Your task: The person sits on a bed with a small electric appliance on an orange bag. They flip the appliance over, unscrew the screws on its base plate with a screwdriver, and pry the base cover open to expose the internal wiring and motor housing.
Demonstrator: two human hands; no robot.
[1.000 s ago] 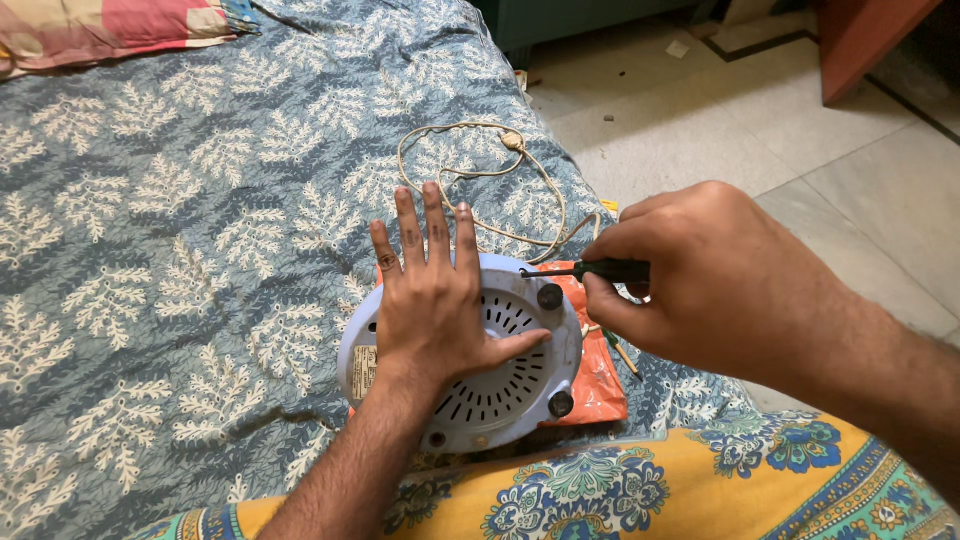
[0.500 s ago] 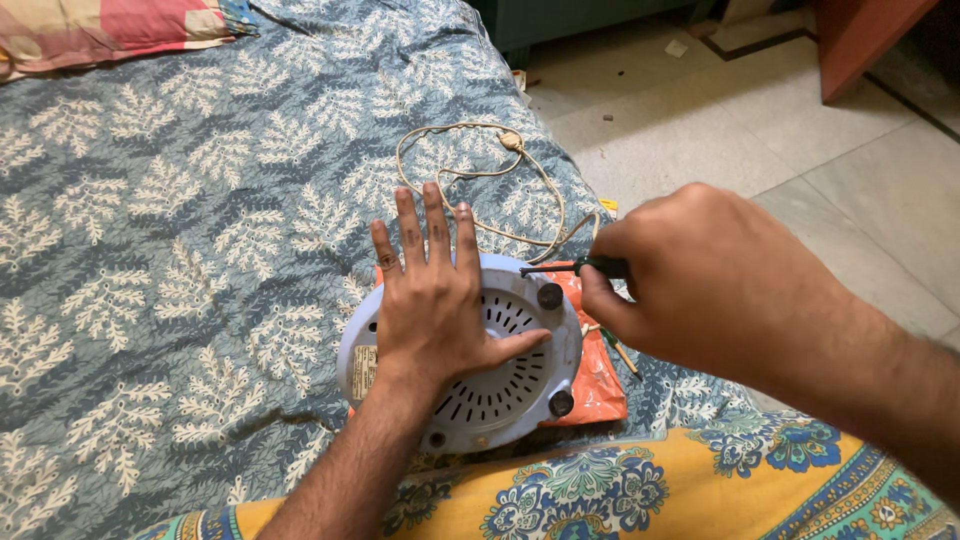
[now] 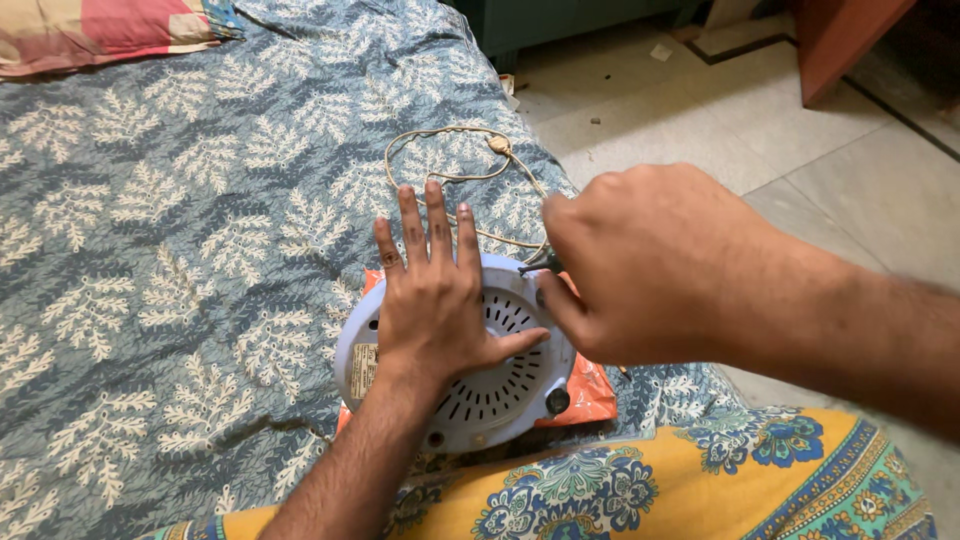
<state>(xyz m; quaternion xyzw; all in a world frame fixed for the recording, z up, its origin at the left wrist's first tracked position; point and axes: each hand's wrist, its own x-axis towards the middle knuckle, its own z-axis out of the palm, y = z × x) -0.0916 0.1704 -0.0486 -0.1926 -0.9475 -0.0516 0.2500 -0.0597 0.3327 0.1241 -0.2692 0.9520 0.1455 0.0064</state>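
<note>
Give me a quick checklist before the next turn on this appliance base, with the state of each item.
1. Left hand flat on the round white appliance base: ok.
2. Right hand closed around the dark tool: ok.
3. Tool tip seated at the base's edge: cannot tell, hidden by the hand.
4. Base resting on the orange pad on the bedspread: ok.
5. Beige cord away from both hands: ok.

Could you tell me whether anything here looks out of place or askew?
Mildly: the round white appliance lies underside-up on an orange packet on the bed, its beige cord loosely tangled. Nothing looks spilled or damaged.
</note>
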